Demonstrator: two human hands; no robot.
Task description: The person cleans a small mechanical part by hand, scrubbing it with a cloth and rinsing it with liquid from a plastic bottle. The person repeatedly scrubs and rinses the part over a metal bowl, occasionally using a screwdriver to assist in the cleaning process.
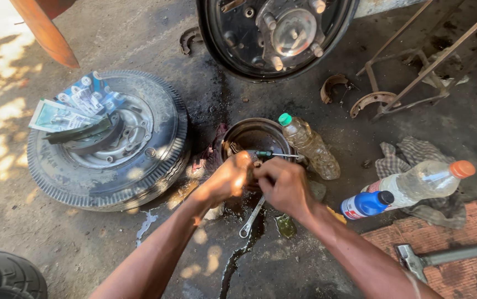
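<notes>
Hands (260,180) over round greasy metal drum (258,135)

Round dark metal brake drum (258,135), open side up, on oily ground, screwdriver (274,155) across its rim

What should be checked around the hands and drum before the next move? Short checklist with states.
1. Left hand and right hand together over the drum: ok.
2. What the fingers grip: cannot tell, hidden.
3. Screwdriver on the drum rim, near the hands: ok.
4. Wrench on the ground below the hands: ok.
5. Green-capped bottle lying against the drum, cap on: ok.
6. Ground under the hands wet with dark liquid: not ok.
</notes>
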